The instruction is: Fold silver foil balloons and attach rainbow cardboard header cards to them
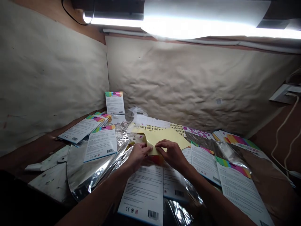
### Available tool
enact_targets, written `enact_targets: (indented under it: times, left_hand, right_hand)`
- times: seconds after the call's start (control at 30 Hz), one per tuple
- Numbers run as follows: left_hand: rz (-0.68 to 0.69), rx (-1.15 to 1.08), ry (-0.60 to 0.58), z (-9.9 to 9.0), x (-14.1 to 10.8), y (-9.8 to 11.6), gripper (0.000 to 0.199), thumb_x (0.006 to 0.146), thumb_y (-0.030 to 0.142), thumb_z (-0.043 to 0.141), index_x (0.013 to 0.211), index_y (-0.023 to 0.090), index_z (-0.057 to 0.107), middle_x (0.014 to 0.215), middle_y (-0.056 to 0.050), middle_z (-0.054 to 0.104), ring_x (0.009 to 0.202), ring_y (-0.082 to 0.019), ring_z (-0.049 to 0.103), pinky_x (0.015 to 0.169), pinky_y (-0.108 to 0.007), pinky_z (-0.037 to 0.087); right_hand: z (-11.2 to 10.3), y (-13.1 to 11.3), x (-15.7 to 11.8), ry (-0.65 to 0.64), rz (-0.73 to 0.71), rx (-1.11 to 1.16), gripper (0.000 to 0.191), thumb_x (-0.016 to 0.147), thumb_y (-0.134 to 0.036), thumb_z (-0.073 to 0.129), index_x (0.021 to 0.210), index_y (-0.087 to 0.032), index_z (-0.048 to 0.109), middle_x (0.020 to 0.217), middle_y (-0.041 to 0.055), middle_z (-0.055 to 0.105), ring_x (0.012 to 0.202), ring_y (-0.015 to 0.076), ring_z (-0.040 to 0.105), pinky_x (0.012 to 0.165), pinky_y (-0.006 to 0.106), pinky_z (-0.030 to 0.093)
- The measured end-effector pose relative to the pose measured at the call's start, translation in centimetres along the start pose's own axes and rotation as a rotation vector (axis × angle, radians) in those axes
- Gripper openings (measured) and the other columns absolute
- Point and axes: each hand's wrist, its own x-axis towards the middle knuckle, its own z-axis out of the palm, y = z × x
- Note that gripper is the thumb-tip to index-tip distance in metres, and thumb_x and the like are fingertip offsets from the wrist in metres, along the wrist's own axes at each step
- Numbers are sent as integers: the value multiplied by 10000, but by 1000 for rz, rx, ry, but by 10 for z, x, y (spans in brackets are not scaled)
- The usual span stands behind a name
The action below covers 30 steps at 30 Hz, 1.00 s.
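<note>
- The left hand (138,156) and right hand (170,153) nearly touch, both pinching a pale yellow paper sheet (162,136).
- Crinkled, shiny silver foil (98,169) lies just beside them.

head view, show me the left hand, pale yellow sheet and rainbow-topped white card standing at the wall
left hand (137,156), head view, on the back of the hand
pale yellow sheet (166,135), head view, on its middle
rainbow-topped white card (115,105), head view, on its printed face

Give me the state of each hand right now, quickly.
Left hand: closed, pinching a pale yellow sheet at its folded edge.
Right hand: closed, holding the same sheet.
</note>
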Motion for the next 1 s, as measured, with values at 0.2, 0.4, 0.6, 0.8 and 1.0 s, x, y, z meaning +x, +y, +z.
enact_targets:
  times: [0.2,0.4,0.6,0.8,1.0]
  left_hand:
    - [26,-6,1,3,5,-4,182,762,196,730,922,110,723,848,-82,754,693,-171,710,607,-241,589]
    - [68,-17,36,4,2,-1,209,757,241,763,912,106,721,786,-72,749,626,-140,691,559,-206,562]
    - [139,-21,23,5,1,-4,367,650,324,857,915,107,725,790,-85,757,664,-175,708,615,-252,575]
    - [204,42,28,4,2,-9,389,675,406,831,916,117,735,806,-93,761,680,-197,717,588,-259,565]
    - [304,161,21,3,0,-9,323,732,386,790,911,121,743,876,-107,766,785,-238,733,661,-286,573]
  right_hand:
    - [-3,2,-3,4,28,94,206,860,-93,636,917,-238,770,963,30,747,849,185,694,780,311,544]
    - [1,-2,-6,49,-3,103,189,867,-144,648,1001,-223,755,1045,63,725,920,202,693,787,318,568]
    - [-1,-2,-6,46,-21,110,165,887,-179,629,990,-219,752,1055,69,721,932,208,695,787,331,585]
    - [1,-3,-6,102,-43,107,134,871,-187,661,979,-212,736,1038,75,725,939,216,693,835,349,559]
    - [4,-4,-6,125,-57,94,105,877,-173,661,950,-215,723,1015,66,722,935,210,688,831,342,548]
